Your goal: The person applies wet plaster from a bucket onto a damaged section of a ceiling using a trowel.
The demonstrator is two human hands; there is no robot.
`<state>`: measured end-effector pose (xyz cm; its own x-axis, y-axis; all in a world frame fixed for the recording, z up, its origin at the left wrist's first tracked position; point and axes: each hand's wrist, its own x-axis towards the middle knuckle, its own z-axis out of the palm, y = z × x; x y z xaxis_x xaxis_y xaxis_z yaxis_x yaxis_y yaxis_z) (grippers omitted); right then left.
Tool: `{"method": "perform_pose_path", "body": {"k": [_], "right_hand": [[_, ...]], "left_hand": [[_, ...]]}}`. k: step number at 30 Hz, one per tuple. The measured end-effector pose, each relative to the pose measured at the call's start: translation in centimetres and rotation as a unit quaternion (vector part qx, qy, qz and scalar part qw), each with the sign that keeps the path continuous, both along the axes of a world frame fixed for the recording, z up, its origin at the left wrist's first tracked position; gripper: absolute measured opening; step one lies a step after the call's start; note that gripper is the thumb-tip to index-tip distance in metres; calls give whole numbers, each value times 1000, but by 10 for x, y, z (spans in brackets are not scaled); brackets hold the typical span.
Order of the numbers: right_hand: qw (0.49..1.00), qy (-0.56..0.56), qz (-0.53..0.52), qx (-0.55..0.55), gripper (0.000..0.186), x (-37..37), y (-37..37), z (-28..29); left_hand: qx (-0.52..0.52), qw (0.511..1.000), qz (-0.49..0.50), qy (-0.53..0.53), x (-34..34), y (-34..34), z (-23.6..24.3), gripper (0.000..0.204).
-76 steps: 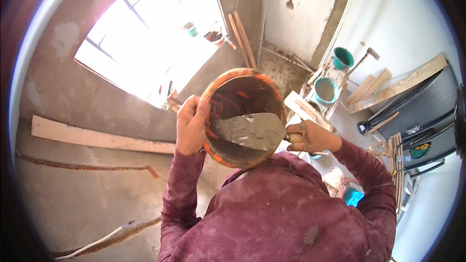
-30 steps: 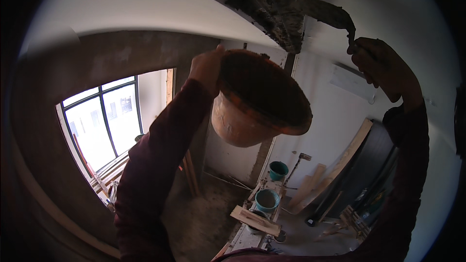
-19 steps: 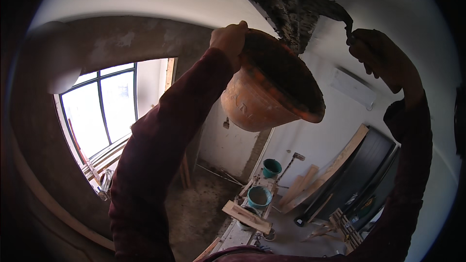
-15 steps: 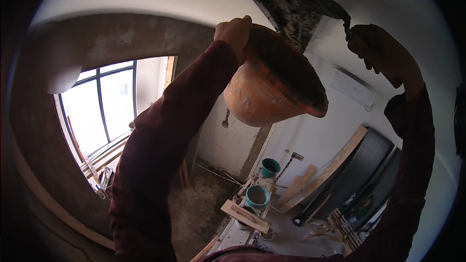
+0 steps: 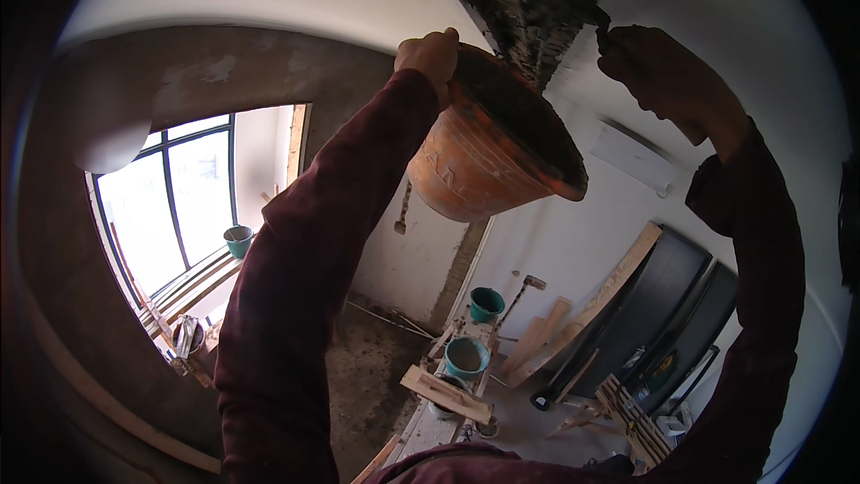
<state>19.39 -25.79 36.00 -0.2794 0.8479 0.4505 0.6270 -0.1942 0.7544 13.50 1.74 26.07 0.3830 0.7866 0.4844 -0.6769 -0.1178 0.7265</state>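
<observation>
Fingers of the left hand clamp an orange, tapered plastic bucket by its upper rim; those of the right hand clamp a dark, bent metal trowel.

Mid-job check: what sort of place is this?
Most likely a room under construction or renovation: the left hand holds a soiled orange bucket, teal buckets stand on a spattered platform, and a long wooden board leans near the white wall.
</observation>
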Motion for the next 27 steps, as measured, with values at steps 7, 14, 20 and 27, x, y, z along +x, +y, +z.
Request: {"method": "perform_pose_path", "body": {"k": [7, 14, 20, 27], "right_hand": [[943, 301, -58, 127, 25, -28, 6, -30], [956, 265, -43, 120, 23, -11, 1, -27], [968, 219, -20, 124, 27, -7, -17, -36], [936, 277, 13, 215, 27, 1, -28, -55]], "left_hand": [[1, 999, 8, 49, -16, -14, 5, 40], [52, 998, -21, -23, -10, -5, 8, 28], [33, 999, -11, 0, -26, -24, 9, 34], [-16, 995, -72, -70, -15, -18, 15, 28]]}}
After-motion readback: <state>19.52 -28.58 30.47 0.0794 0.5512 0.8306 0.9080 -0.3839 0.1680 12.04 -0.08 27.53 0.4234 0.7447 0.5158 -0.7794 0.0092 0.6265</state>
